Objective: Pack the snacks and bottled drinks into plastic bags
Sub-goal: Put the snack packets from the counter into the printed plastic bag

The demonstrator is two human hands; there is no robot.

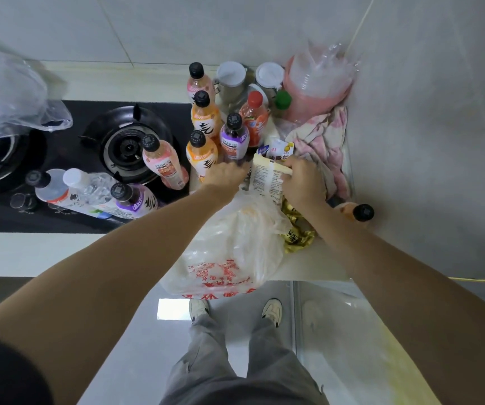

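Both hands grip: right hand point(304, 182) pinches the yellow snack packet point(266, 176), left hand point(226, 173) apparently holds the plastic bag point(229, 244) mouth. Bag sits at the counter's point(323, 267) front edge, ready for loading.

Soft, even indoor light, faint shadows, slight overall blur, and strong wide-angle bending at the edges.

both arms outstretched, left grip point(227, 173) curled, right grip point(304, 179) clenched

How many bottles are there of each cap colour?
Black-cap bottles: 8
White-cap bottles: 1
Red-cap bottles: 1
Green-cap bottles: 1
Total: 11
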